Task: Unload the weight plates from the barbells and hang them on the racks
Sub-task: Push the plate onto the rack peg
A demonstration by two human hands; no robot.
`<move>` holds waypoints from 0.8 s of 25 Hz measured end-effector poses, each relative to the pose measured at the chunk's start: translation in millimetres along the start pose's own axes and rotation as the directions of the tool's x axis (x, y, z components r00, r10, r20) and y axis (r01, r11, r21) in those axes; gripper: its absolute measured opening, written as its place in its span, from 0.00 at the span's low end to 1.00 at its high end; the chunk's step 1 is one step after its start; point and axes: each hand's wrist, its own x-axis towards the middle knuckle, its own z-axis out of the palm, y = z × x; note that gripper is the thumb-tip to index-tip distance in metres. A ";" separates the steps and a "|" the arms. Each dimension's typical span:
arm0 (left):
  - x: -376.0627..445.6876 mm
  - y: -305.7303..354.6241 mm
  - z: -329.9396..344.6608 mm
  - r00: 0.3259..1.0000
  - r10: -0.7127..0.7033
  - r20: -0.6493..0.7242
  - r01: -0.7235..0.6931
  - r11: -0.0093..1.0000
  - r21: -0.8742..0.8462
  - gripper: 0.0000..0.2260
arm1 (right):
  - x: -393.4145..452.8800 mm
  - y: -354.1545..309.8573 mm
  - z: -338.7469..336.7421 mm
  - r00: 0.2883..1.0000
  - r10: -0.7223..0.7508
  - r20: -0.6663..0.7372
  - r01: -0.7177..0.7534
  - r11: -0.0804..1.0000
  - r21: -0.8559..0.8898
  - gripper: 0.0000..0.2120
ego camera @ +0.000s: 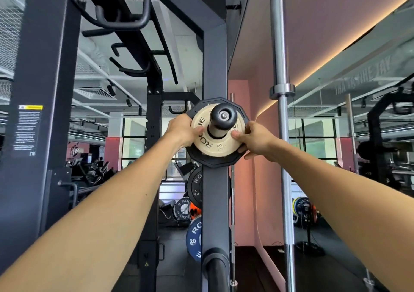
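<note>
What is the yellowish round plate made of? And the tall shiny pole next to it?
Yellowish plate: probably rubber or coated metal, since it looks matte with dark printed letters. Tall pole: metal, likely polished steel, silvery and reflective.

bright daylight thru windows (134, 144), warm ceiling strip glow, wide-angle edge warp

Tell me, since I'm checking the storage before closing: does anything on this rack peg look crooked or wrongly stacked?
Nothing stands out. The cream plate sits on the storage peg against a larger black plate, held by the left hand and right hand.
</note>
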 end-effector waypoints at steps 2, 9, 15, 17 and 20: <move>-8.3 4.3 -4.3 0.999 -0.026 0.042 0.031 0.994 -0.109 0.07 | -10.0 -6.7 -7.3 1.000 -0.002 0.019 0.001 1.000 0.029 0.14; -61.4 38.1 -48.7 0.998 -0.036 0.061 0.046 0.985 -0.168 0.06 | -71.8 -45.0 -32.4 0.997 -0.023 0.069 0.018 0.998 0.068 0.13; -130.3 67.3 -91.5 0.999 0.001 0.044 0.005 0.991 -0.134 0.03 | -145.6 -80.7 -49.8 0.992 -0.056 0.111 0.045 0.994 0.097 0.11; -159.7 70.3 -107.8 0.999 0.008 0.040 -0.004 0.995 -0.102 0.08 | -172.0 -88.9 -48.9 0.988 -0.055 0.147 0.041 0.994 0.099 0.10; -194.4 67.4 -137.3 0.999 -0.029 0.020 0.030 0.998 -0.052 0.06 | -199.8 -103.4 -36.6 0.979 -0.073 0.193 0.049 0.991 0.125 0.12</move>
